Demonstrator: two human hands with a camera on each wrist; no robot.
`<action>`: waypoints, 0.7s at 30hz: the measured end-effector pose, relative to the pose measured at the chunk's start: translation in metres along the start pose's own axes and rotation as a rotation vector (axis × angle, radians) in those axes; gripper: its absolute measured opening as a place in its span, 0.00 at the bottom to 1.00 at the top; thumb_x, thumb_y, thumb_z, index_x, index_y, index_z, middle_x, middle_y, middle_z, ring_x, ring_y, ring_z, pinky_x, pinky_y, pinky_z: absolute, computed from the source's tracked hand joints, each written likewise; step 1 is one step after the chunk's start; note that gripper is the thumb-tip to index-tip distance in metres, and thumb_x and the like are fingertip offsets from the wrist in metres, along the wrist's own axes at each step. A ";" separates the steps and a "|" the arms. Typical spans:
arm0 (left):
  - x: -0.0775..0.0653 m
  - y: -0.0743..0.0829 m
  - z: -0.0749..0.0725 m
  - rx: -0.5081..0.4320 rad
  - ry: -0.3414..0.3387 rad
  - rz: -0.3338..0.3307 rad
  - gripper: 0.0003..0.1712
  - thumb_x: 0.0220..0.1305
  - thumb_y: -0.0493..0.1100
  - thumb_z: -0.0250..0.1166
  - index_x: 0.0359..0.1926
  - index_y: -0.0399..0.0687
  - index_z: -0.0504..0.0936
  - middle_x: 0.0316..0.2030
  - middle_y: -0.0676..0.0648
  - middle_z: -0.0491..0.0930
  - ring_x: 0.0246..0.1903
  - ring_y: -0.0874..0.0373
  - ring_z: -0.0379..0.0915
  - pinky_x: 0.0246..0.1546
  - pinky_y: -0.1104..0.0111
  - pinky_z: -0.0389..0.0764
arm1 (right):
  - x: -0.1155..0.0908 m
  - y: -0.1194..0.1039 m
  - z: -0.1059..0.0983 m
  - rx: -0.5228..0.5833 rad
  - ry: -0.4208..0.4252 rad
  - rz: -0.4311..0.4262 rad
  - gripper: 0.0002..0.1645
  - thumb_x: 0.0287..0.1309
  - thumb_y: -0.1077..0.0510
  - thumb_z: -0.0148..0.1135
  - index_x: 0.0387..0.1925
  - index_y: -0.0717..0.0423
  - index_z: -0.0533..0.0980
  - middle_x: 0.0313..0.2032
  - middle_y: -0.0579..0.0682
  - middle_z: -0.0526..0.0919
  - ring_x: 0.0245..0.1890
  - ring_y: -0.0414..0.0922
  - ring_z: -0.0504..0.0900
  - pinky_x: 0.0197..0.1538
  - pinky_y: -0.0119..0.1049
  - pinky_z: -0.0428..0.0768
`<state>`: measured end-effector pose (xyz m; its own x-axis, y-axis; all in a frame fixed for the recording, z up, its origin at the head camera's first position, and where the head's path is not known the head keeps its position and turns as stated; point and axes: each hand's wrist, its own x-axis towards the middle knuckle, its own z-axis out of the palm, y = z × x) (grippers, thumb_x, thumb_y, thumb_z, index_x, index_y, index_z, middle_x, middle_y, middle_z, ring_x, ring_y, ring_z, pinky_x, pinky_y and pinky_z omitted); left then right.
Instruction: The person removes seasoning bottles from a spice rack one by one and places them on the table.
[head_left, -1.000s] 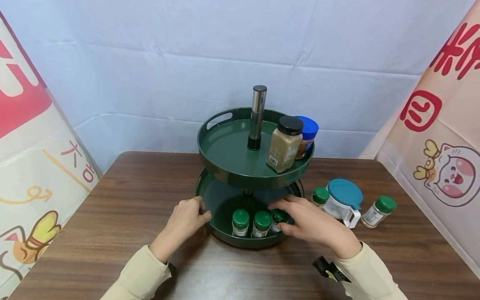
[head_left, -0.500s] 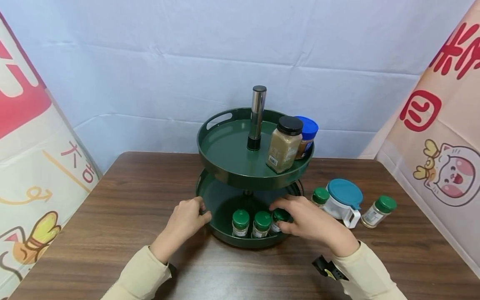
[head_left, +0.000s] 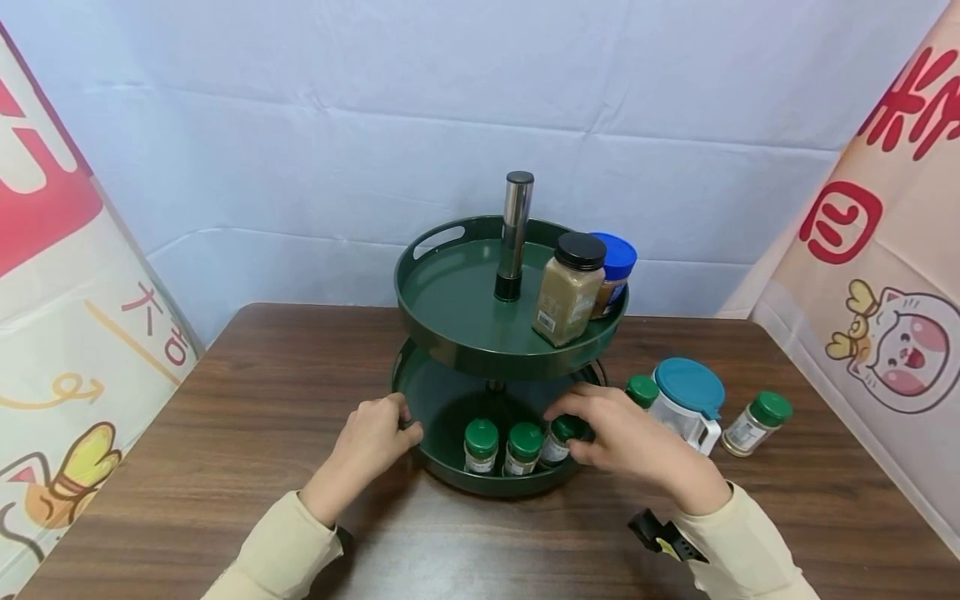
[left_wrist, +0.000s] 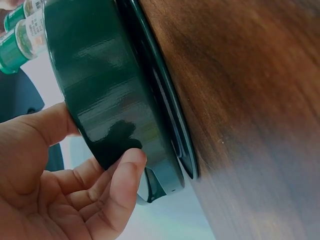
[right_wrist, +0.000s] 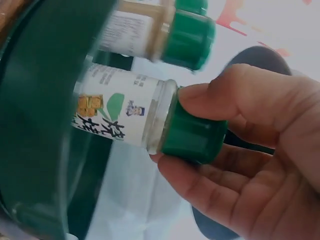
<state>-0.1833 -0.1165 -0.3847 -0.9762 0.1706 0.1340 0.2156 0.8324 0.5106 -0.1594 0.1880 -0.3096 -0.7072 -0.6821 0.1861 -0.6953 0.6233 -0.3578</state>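
Observation:
My right hand (head_left: 626,437) pinches the green cap of a spice jar (right_wrist: 120,102) between thumb and fingers, at the right side of the lower tray (head_left: 450,475). In the head view this jar leans a little. Two more green-capped spice jars (head_left: 482,446) stand in a row to its left on the same tray. At the tray's left edge, my left hand (head_left: 372,442) grips the rim, thumb and fingers on either side of the green wall (left_wrist: 100,90) in the left wrist view. Both trays belong to one dark green two-tier rack.
On the upper tray (head_left: 450,292) stand a black-lidded jar (head_left: 567,296) and a blue-lidded jar (head_left: 617,262), beside a metal post (head_left: 516,225). Right of the rack, a teal-lidded pitcher (head_left: 688,392) stands between two green-capped jars (head_left: 753,425) on the wooden table (head_left: 187,475).
My right hand has shifted slightly to the right, and the spice jar it pinches has moved with it, away from its neighbour. My left hand has stayed on the rim.

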 end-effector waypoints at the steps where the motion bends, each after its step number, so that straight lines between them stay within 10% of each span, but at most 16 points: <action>1: 0.000 0.000 0.000 0.000 0.001 0.001 0.10 0.53 0.40 0.63 0.22 0.45 0.70 0.12 0.51 0.62 0.11 0.61 0.54 0.13 0.69 0.57 | -0.001 -0.001 -0.003 -0.003 0.008 0.000 0.17 0.46 0.69 0.62 0.42 0.58 0.79 0.40 0.50 0.78 0.29 0.39 0.73 0.29 0.33 0.72; 21: 0.001 -0.001 0.000 0.000 -0.002 0.011 0.09 0.54 0.39 0.63 0.24 0.44 0.70 0.12 0.50 0.62 0.11 0.61 0.53 0.13 0.70 0.57 | -0.004 -0.007 -0.026 -0.023 0.014 0.017 0.18 0.48 0.70 0.61 0.44 0.58 0.78 0.43 0.54 0.76 0.21 0.34 0.66 0.24 0.31 0.65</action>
<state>-0.1845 -0.1176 -0.3852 -0.9738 0.1807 0.1380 0.2262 0.8307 0.5087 -0.1546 0.1963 -0.2836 -0.7204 -0.6662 0.1932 -0.6861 0.6434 -0.3395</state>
